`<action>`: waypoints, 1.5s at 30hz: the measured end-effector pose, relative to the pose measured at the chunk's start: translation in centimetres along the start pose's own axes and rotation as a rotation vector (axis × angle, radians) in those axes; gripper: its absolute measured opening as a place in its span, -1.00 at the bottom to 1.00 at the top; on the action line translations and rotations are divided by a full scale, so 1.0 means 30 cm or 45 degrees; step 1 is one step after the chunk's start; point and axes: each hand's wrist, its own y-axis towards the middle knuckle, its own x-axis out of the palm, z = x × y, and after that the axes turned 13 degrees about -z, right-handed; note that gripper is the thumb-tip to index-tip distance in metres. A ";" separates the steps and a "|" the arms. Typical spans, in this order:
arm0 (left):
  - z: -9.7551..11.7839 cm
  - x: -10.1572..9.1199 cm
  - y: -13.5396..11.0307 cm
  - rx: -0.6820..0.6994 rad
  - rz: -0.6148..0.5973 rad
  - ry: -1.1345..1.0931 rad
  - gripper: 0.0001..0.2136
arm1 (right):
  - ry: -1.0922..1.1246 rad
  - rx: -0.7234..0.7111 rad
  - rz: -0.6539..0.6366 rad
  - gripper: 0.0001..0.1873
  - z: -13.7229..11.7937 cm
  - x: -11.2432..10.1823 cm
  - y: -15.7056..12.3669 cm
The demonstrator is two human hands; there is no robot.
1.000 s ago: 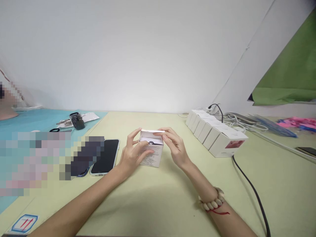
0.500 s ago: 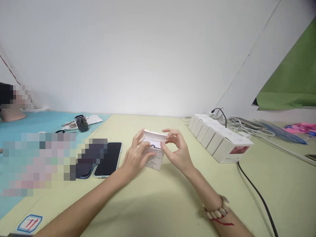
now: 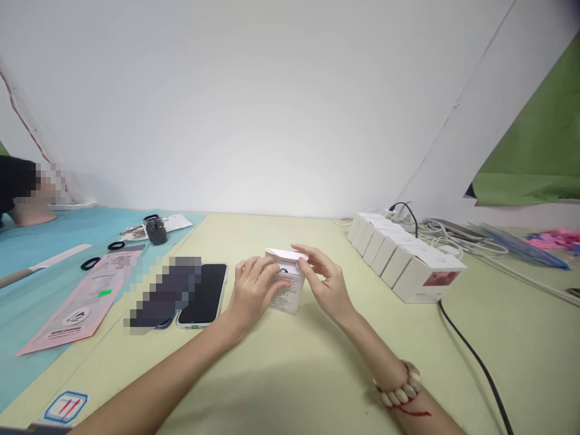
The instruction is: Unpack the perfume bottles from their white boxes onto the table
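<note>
A small white box (image 3: 287,296) with printed text on its near face stands on the table between my hands. Its top flap (image 3: 286,254) is partly raised, and a bit of something dark shows under it at the opening. My left hand (image 3: 257,289) grips the box from the left, thumb across the printed face and fingers curled at the upper edge. On the other side, my right hand (image 3: 324,279) has thumb and fingers pinching the flap at its right end. A beaded bracelet with red string circles the right wrist.
Several white boxes (image 3: 403,260) stand in a row at right, beside white cables and a black cable (image 3: 475,356). Left of my hands lies a phone (image 3: 203,296). Farther left are a pink packet (image 3: 86,302), a dark jar (image 3: 155,231) and a mannequin head (image 3: 31,208).
The flap has tipped down toward the box opening. My left fingers have curled in closer over the upper edge, and the view has shifted slightly.
</note>
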 end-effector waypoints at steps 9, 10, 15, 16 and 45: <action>-0.005 -0.010 0.012 -0.050 0.037 0.117 -0.84 | 0.094 -0.031 -0.066 -0.80 0.000 -0.011 0.006; -0.005 -0.012 0.014 -0.045 0.054 0.137 -0.84 | 0.095 -0.035 -0.072 -0.80 0.002 -0.013 0.006; -0.008 -0.014 0.018 -0.039 0.071 0.143 -0.87 | 0.090 -0.052 -0.121 -0.80 0.016 -0.021 0.008; -0.008 -0.013 0.016 -0.052 0.067 0.131 -0.88 | 0.091 -0.052 -0.126 -0.80 0.018 -0.022 0.009; -0.042 0.008 -0.017 -0.126 0.005 0.091 -0.76 | 0.041 -0.091 -0.153 -0.82 0.028 -0.007 0.004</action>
